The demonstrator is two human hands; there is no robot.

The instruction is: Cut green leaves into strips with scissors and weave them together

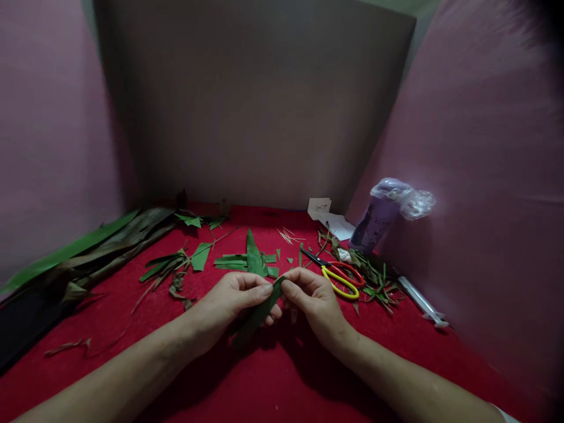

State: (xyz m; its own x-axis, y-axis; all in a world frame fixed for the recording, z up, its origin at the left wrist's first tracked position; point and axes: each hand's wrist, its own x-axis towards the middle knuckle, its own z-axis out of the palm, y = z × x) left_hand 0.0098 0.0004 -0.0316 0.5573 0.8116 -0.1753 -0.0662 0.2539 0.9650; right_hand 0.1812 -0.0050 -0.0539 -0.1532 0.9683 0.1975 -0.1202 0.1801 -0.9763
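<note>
Both my hands meet over the red table (273,376), pinching one dark green leaf strip (258,317) that runs down and left from their fingertips. My left hand (238,299) grips the strip with thumb and fingers closed on its upper part. My right hand (308,296) pinches the strip's top end. Just beyond my hands lie cut green leaf pieces (251,258). Scissors with a red and a yellow handle (339,275) rest right of my right hand.
Long green and dried leaves (88,252) lie along the left edge. A purple bottle wrapped in clear plastic (383,214) leans at the right wall, with paper scraps (328,214), leaf trimmings (379,282) and a white tube (423,302) nearby. Boards enclose the table.
</note>
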